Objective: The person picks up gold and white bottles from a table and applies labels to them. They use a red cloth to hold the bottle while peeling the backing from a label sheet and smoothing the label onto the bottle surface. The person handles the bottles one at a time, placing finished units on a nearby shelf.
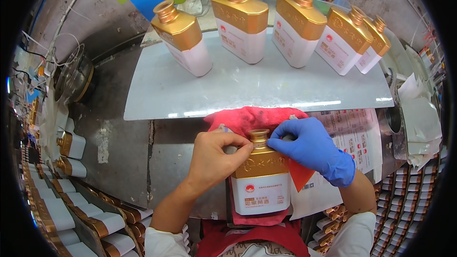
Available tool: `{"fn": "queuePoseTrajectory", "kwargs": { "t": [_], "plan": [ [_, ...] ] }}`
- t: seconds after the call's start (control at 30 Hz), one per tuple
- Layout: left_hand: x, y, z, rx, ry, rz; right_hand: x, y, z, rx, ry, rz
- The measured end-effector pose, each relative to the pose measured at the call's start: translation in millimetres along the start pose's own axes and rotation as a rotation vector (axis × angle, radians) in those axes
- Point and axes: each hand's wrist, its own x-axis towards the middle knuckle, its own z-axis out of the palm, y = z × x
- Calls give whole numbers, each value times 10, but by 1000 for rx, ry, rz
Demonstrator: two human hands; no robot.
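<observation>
Steel bench [119, 162] carries a red cloth [247, 119], and on it a gold-and-white bottle [261, 181] lies neck pointing away; the bare left hand [214, 157] and blue-gloved right hand [312, 147] pinch its neck from either side, equally near

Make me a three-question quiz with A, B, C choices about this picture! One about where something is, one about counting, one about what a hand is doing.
1. Where does the held bottle lie?
A. on a red cloth
B. in a bucket
C. on the floor

2. How many bottles stand on the white tray?
A. two
B. five
C. nine

3. What covers the right hand?
A. nothing
B. a mitten
C. a blue glove

Answers: 1 A, the red cloth shows above and below it. 2 B, five stand in a row. 3 C, it is blue, while the left hand is bare.
</observation>
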Motion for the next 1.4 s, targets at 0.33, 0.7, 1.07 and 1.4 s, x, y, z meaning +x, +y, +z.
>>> {"fn": "queuePoseTrajectory", "kwargs": {
  "t": [0.33,0.7,1.07,1.4],
  "plan": [
    [15,-24,-1,-11,3,-7,-10,2,18,-3,24,-2],
    [26,-28,-20,12,-11,-25,2,9,22,-34,22,-24],
    [51,6,-47,-6,-47,-50,12,9,13,-24,1,-2],
    [83,-4,-77,22,-82,-73,20,13,5,-14,-21,18]
  ]
}}
